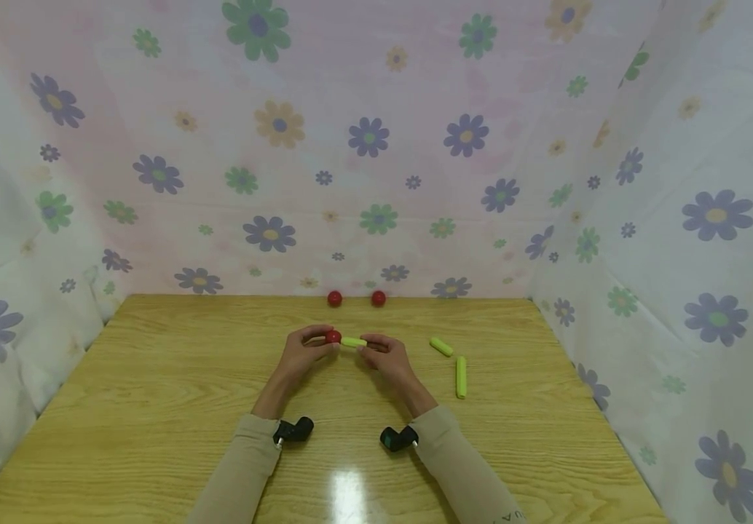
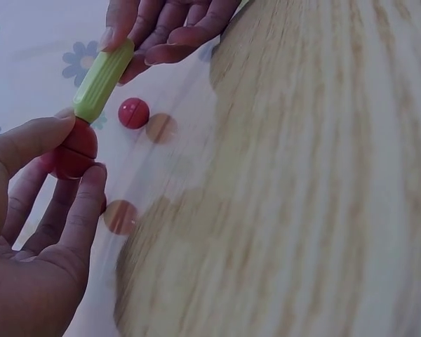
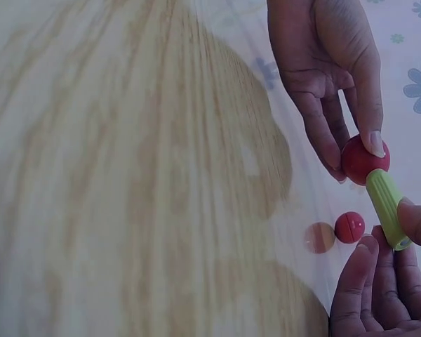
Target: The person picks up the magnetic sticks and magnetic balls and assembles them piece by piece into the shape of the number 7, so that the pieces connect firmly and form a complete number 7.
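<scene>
My left hand (image 1: 301, 354) pinches a shiny red ball (image 1: 333, 337) between thumb and fingers. A short lime-green ribbed rod (image 2: 104, 81) is in my right hand (image 1: 386, 356), with its outer end between thumb and fingertips. The rod's other end meets the ball, so the two form one line between my hands. In the right wrist view, the held ball (image 3: 365, 159) sits above the rod, and the rod's near end shows a round face. Both hands are over the middle of the wooden table (image 1: 186, 378).
Two more red balls, a left one (image 1: 334, 298) and a right one (image 1: 379, 298), lie at the table's back edge by the flowered cloth (image 1: 324, 145). Right of my hands lie a short green rod (image 1: 441, 346) and a longer green rod (image 1: 461, 377). Cloth walls also stand at both sides.
</scene>
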{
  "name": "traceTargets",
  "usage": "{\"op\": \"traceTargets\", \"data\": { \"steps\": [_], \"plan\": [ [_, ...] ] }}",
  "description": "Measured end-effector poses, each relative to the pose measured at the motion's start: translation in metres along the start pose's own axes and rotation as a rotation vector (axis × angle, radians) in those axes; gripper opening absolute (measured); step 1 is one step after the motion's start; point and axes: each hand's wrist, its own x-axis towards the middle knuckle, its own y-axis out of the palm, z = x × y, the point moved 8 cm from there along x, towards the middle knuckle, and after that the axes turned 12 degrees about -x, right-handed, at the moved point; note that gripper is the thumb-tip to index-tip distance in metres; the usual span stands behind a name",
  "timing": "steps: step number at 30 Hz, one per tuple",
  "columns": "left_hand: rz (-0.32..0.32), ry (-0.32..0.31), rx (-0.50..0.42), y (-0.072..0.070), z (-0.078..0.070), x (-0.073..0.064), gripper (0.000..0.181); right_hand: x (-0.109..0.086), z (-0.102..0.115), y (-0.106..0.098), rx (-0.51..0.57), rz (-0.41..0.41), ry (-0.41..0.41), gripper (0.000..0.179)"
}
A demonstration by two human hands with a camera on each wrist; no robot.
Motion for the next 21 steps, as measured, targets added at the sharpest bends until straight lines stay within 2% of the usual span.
{"op": "traceTargets", "data": {
  "steps": [8, 13, 21],
  "plan": [
    [0.028, -0.02, 0.01, 0.0023, -0.0035, -0.0012, 0.048, 0.0018, 0.004, -0.0012, 0.012, 0.04, 0.023, 0.036],
    [0.051, -0.004, 0.049, 0.0035, -0.0075, -0.001, 0.048, 0.0047, 0.0066, -0.0015, 0.013, 0.072, 0.023, 0.038],
    [0.073, 0.04, 0.133, 0.0037, -0.0098, 0.0005, 0.045, 0.0057, 0.0038, -0.0031, 0.028, 0.015, -0.006, 0.036]
  ]
}}
